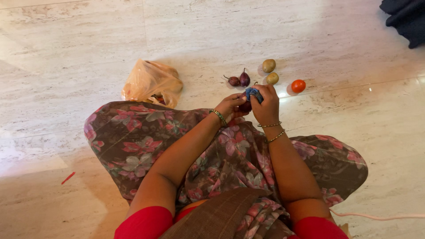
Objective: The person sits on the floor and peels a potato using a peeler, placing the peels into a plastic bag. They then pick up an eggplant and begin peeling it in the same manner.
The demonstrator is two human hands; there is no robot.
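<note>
A: What lies on the floor (66,66), from the left?

B: An orange plastic bag (150,82), then two small eggplants (239,79), two potatoes (269,71) and a tomato (298,86), seemingly already wiped.

A: And the hands?

B: The left hand (230,106) has its fingers clamped on another eggplant (245,106) above the lap; the right hand (265,104) presses a blue cloth (253,93) on it, fingers curled tight.

Warm, fairly bright indoor light fills the scene. The polished marble floor (310,40) reflects it, with a small white glare spot just beside the tomato (298,86) and a pale sheen along the left edge. The vegetables cast short, soft shadows to their left. A broad, dim shadow falls on the floor at the lower left. Focus is mostly sharp; the hands look slightly soft.
</note>
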